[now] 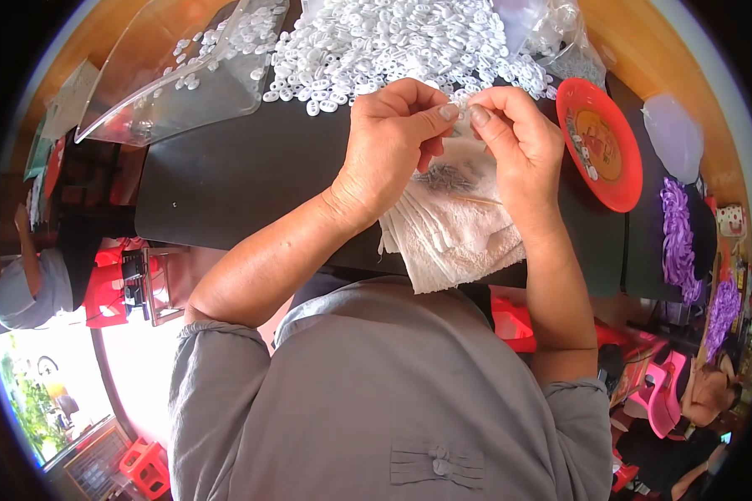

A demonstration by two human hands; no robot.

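My left hand (393,138) and my right hand (526,138) meet over the table, thumbs and forefingers pinched close together. Something small and whitish shows between the fingertips, too little of it to name. Just beyond the hands spreads a big heap of small white oval pieces with holes (393,46). Below them lies a folded pale towel (459,246), with a bunch of thin dark metal bits (447,177) on it. To the right of my right hand sits a red oval plate (622,188) holding a few small pieces near its left side.
A clear plastic bin (175,104) lies tilted at the far left, more white pieces inside. Clear plastic bags (564,42) stand at the back right. Purple strips (679,238) hang at the right. Other people sit at the far left and lower right, near red and pink stools.
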